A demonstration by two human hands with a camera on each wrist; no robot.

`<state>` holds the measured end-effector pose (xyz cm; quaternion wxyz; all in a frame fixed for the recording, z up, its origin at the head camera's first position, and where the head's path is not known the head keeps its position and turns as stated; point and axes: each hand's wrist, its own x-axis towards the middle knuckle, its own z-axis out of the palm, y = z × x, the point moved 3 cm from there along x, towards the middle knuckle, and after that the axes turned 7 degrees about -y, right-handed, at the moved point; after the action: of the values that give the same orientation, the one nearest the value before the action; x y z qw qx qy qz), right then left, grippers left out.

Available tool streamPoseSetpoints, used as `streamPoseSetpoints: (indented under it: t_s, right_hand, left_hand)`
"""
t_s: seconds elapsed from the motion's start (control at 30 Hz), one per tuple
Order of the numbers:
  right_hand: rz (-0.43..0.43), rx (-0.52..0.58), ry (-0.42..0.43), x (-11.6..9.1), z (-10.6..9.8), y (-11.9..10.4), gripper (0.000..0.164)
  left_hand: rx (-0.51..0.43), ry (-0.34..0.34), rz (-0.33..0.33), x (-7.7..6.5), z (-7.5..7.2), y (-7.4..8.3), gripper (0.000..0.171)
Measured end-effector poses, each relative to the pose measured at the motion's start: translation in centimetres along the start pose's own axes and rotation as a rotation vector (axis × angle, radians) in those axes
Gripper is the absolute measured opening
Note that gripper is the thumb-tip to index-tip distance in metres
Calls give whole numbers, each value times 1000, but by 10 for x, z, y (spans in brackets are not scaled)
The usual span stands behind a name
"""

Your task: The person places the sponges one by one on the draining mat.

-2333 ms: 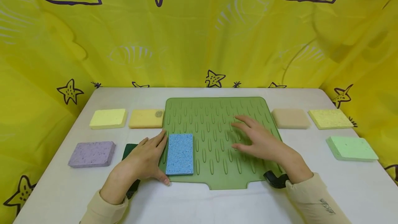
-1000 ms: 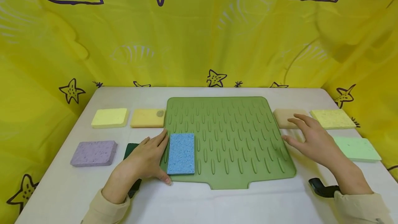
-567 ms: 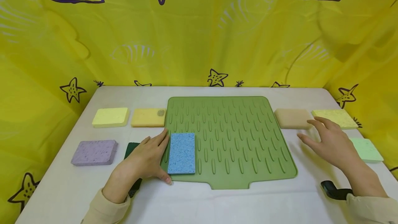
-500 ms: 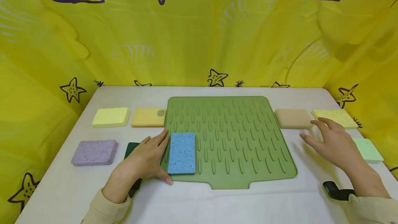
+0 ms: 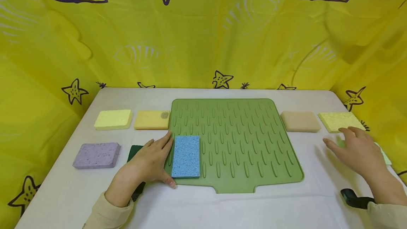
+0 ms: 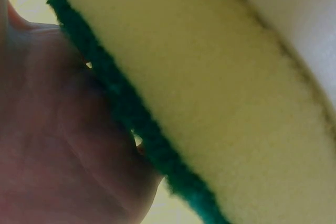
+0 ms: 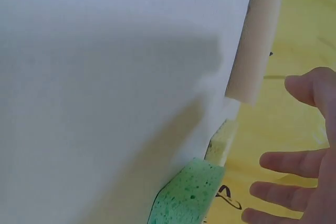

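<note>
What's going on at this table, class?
A person's left hand lies at the left edge of a flat green mat with raised ridges, beside a speckled blue rectangular sponge on it. The right hand, holding nothing, hovers near a pale green rectangular sponge. Other rectangular sponges lie to either side of the mat.

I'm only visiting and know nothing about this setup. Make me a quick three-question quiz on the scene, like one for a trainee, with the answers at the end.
1. Which sponge lies on the green mat? A) purple sponge B) blue sponge C) tan sponge
2. True or false: the person's right hand holds no sponge.
3. Fill in: in the left wrist view, a sponge shows pale yellow foam with a ____ layer along one side.

Key:
1. B
2. True; its fingers are spread, near the light green sponge.
3. Green
</note>
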<state>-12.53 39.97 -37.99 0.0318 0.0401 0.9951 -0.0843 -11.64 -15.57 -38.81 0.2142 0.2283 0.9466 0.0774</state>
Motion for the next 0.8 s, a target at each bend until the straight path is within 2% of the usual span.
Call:
streamPoseSetpoints:
  t_s: [0.23,0.47,0.8]
  right_hand:
    - [78,-9,-40,-2,-2,16,85]
    - [194,-10,-113,-7,-2,25,92]
    - [241,3,-238,-9,7,30,97]
  left_hand:
    - [3,-5,-4,1,0,-1,139]
    - [3,-2,-3,1,1,-1,140]
    - [-1,-3,-7,1,0,-1,139]
